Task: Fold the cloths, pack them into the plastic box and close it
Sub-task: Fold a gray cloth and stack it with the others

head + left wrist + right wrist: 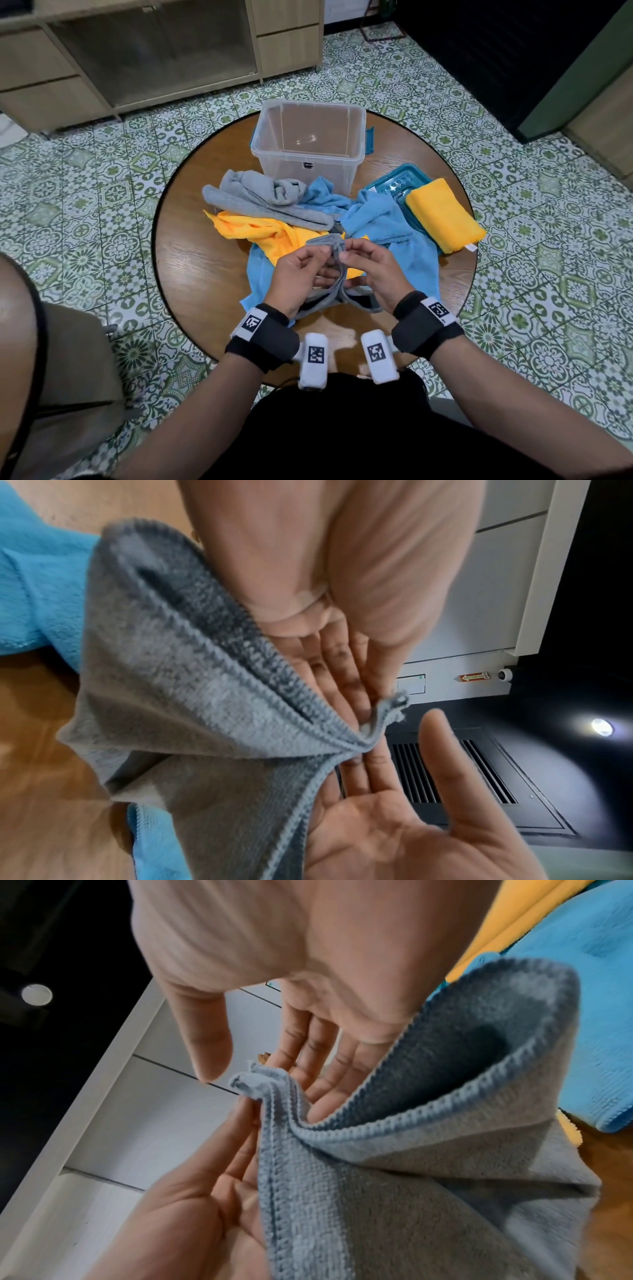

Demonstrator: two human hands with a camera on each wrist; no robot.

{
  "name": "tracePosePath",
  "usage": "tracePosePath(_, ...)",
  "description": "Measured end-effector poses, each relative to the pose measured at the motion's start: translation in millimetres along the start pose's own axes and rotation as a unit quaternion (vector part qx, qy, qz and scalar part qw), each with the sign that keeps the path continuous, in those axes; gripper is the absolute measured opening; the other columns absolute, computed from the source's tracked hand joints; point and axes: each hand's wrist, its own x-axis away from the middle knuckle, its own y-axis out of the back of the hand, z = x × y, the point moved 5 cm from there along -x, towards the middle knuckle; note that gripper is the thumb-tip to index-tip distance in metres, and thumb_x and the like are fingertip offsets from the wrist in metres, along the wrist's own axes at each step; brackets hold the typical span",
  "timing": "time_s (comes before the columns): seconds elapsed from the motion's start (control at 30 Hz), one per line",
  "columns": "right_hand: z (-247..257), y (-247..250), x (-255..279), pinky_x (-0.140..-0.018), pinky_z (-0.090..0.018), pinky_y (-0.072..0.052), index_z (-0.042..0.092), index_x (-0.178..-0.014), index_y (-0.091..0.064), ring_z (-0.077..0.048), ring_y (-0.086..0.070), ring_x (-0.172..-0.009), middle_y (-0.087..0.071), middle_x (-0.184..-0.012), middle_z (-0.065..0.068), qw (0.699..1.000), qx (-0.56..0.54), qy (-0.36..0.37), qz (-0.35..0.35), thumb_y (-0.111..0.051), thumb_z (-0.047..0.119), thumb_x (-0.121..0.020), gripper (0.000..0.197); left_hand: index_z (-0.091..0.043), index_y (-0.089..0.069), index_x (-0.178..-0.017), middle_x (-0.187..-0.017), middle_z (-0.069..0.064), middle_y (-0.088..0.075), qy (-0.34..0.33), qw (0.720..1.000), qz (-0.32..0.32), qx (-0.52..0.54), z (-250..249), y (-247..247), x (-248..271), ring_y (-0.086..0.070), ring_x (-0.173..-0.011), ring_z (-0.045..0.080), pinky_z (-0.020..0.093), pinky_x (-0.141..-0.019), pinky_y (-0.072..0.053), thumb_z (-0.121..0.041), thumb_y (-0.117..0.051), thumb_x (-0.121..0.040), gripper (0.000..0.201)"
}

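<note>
1. A round wooden table [191, 274] is standing on a green patterned tile floor [102, 192], with a wooden cabinet [137, 51] beyond it at 11 o'clock and a dark surface [496, 61] at 1 o'clock.
2. The clear plastic box [308, 144] is sitting open at 12 o'clock on the table, nothing lying inside it; its teal lid [394, 185] is lying flat at 2 o'clock, partly covered by a folded yellow cloth [445, 219].
3. Loose cloths are crowding the table's middle, between the box and the hands: a crumpled grey cloth [260, 198] at 11 o'clock, an unfolded yellow cloth [253, 229] just below it, and blue cloth [376, 212] spreading from 1 o'clock down under the hands.
4. Counting: two grey cloths and two yellow cloths are showing; the blue seems to be two or three pieces, but the overlaps are making that hard to tell.
5. The left hand [298, 270] and the right hand [370, 263] are meeting above the pile at 6 o'clock, both pinching the gathered corners of a second grey cloth [337, 291], which is hanging down between the wrists.
6. In the left wrist view the left hand [394, 818] is holding the corner in its fingertips with the thumb lifted away; in the right wrist view the right hand's fingers [308, 1053] are lying against the cloth's edge.
</note>
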Motion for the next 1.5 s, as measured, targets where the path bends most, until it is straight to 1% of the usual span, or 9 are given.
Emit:
tracePosePath(0.17, -0.5, 8.2, -1.5, -0.056, -0.03, -0.054, 0.01, -0.103, -0.062, -0.022, -0.064, -0.084, -0.059, -0.098, -0.015, 1.0, -0.016, -0.004, 0.003, -0.082, 0.025, -0.068, 0.043, -0.012, -0.07, -0.114, -0.096, 0.003, -0.068, 0.038, 0.998, 0.056, 0.015, 3.5, -2.9, 4.5, -0.059, -0.079, 0.012, 0.027, -0.071, -0.055, -0.014, -0.04, -0.105, 0.031)
tracePosePath(0.43, 1.5, 13.1, -5.8, -0.071, -0.027, -0.05, 0.011, -0.086, -0.061, -0.014, -0.064, -0.07, -0.067, -0.079, -0.003, 0.999, -0.012, 0.013, -0.041, -0.064, -0.005, -0.086, 0.016, -0.018, -0.071, -0.12, -0.106, 0.001, -0.06, 0.064, 0.994, 0.09, -0.005, 14.4, -4.2, 8.2, -0.048, -0.084, 0.01, 0.032, -0.086, -0.038, -0.016, -0.035, -0.091, 0.047)
tracePosePath(0.67, 4.5, 13.8, -5.2, -0.082, -0.032, -0.055, 0.009, -0.091, -0.063, -0.02, -0.063, -0.085, -0.067, -0.088, -0.007, 1.0, -0.002, 0.01, -0.024, -0.079, 0.007, -0.073, 0.024, -0.017, -0.069, -0.123, -0.115, 0.002, -0.067, 0.05, 0.994, 0.09, -0.029, 14.8, -7.5, 5.6, -0.054, -0.091, 0.011, 0.028, -0.086, -0.043, -0.005, -0.033, -0.094, 0.047)
tracePosePath(0.83, 18.5, 19.3, -5.0, -0.072, -0.03, -0.048, 0.004, -0.082, -0.062, -0.022, -0.057, -0.075, -0.063, -0.077, -0.01, 0.996, -0.082, 0.0, -0.043, -0.059, -0.003, -0.076, 0.01, -0.03, -0.064, -0.115, -0.112, -0.005, -0.06, 0.021, 0.996, -0.079, -0.037, 19.5, 25.4, -6.6, -0.053, -0.103, 0.016, 0.027, -0.078, -0.042, -0.008, -0.051, -0.089, 0.036)
tracePosePath(0.9, 31.2, 18.3, -2.5, -0.066, -0.026, -0.049, 0.002, -0.08, -0.06, -0.02, -0.057, -0.069, -0.06, -0.074, -0.012, 0.996, -0.092, -0.001, -0.019, -0.054, 0.002, -0.067, 0.014, -0.041, -0.051, -0.123, -0.127, -0.005, -0.052, -0.039, 0.99, -0.094, -0.101, 14.7, 40.5, -11.1, -0.051, -0.116, 0.017, 0.031, -0.088, -0.046, -0.003, -0.062, -0.079, 0.06)
tracePosePath(1.0, 52.3, 18.7, 1.0, -0.059, -0.021, -0.047, 0.005, -0.073, -0.06, -0.017, -0.055, -0.062, -0.059, -0.066, -0.007, 0.999, -0.044, 0.009, 0.009, -0.049, 0.001, -0.062, 0.016, -0.044, -0.049, -0.125, -0.14, -0.008, -0.041, -0.179, 0.948, -0.009, -0.264, -9.6, 33.9, -7.4, -0.042, -0.13, 0.011, 0.026, -0.098, -0.042, -0.007, -0.064, -0.066, 0.071)
tracePosePath(1.1, 66.7, 19.3, 3.2, -0.055, -0.02, -0.045, 0.009, -0.068, -0.063, -0.015, -0.052, -0.059, -0.057, -0.064, -0.006, 0.999, 0.02, 0.021, 0.034, -0.049, 0.002, -0.063, 0.017, -0.032, -0.064, -0.102, -0.147, -0.009, -0.039, -0.258, 0.894, 0.072, -0.36, -28.9, 17.6, -0.8, -0.034, -0.136, 0.012, 0.019, -0.107, -0.028, -0.02, -0.066, -0.065, 0.04)
tracePosePath(1.27, 81.4, 30.0, 0.3, -0.05, -0.019, -0.04, 0.009, -0.069, -0.06, -0.014, -0.047, -0.055, -0.053, -0.063, -0.003, 0.997, 0.064, 0.039, 0.025, -0.046, 0.004, -0.064, 0.016, -0.025, -0.071, -0.107, -0.151, -0.004, -0.04, -0.244, 0.764, 0.129, -0.583, -15.6, 25.9, -21.5, -0.034, -0.136, 0.027, 0.051, -0.106, -0.033, -0.055, -0.059, -0.065, 0.053)
tracePosePath(1.5, 76.8, 60.9, -9.8, -0.053, -0.021, -0.035, 0.018, -0.073, -0.062, -0.009, -0.047, -0.06, -0.056, -0.063, 0.007, 0.988, 0.116, 0.063, -0.084, -0.052, 0.009, -0.079, 0.014, -0.015, -0.061, -0.088, -0.101, -0.004, -0.066, -0.195, 0.914, 0.15, -0.323, -68.0, 25.0, -14.8, -0.063, -0.096, 0.014, 0.045, -0.088, -0.053, -0.037, -0.073, -0.077, 0.028)
